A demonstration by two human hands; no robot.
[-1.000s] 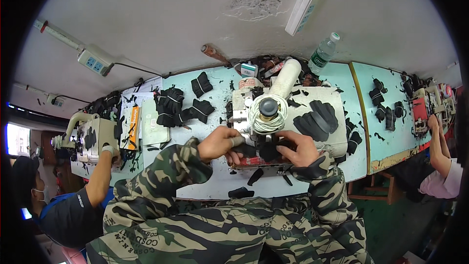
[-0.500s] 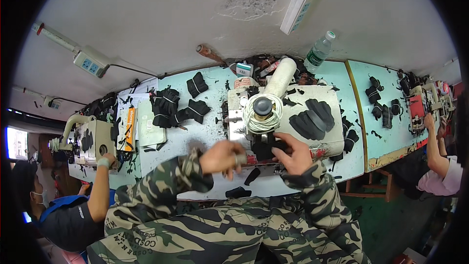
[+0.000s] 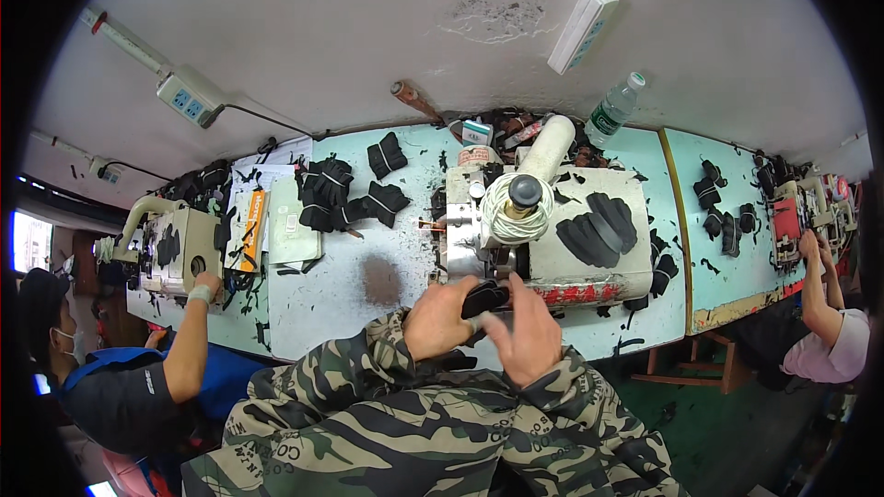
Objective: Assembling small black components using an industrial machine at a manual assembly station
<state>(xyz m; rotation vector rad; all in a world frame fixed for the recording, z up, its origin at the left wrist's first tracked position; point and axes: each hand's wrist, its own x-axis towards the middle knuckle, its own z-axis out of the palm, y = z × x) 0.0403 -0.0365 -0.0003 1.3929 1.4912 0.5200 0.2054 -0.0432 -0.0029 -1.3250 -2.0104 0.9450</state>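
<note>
Before the machine (image 3: 551, 271), black cloth (image 3: 485, 296) half-hidden in left hand's (image 3: 436, 320) grip, right hand (image 3: 531, 333) loose, blurred

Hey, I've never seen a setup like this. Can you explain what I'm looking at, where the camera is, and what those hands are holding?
Sure. There's no robot: a person works with two bare hands. The wide camera sits on their head, looking down, so straight edges bend. In front is a cream machine, apparently for sewing, with pale cord wound around its post. The left hand appears to hold a small black piece; the right hand is open close beside it. On the pale workbench lie black bundles, and a clear bottle stands near the wall. Other people work at either side.
</note>
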